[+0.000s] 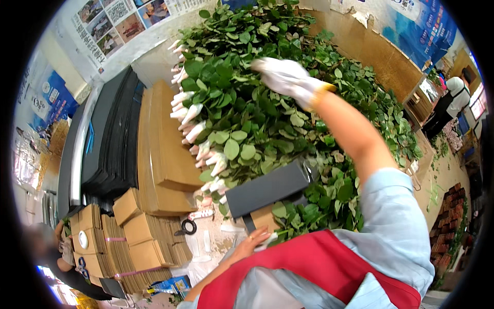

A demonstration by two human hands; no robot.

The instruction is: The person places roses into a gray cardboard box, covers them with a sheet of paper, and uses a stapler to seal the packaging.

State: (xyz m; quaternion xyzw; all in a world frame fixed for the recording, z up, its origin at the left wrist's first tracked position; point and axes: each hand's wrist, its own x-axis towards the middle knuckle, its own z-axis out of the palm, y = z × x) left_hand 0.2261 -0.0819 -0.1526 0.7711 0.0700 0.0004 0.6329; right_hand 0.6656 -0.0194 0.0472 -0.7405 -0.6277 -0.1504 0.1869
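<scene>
A big heap of leafy green flower stems lies before me, with white-wrapped heads along its left side. My right hand, in a white glove with a yellow cuff, is over the far leaves; motion smears its fingers, so their grip cannot be made out. Close to my body, my bare left hand has its fingers closed around the white-wrapped head of a leafy stem, beside a piece of brown cardboard. A dark grey box rests on the near leaves.
To the left stand black sheets, tall brown cardboard and stacked folded cartons. A black tape roll lies near white sleeves. One person is at the lower left, another at the far right.
</scene>
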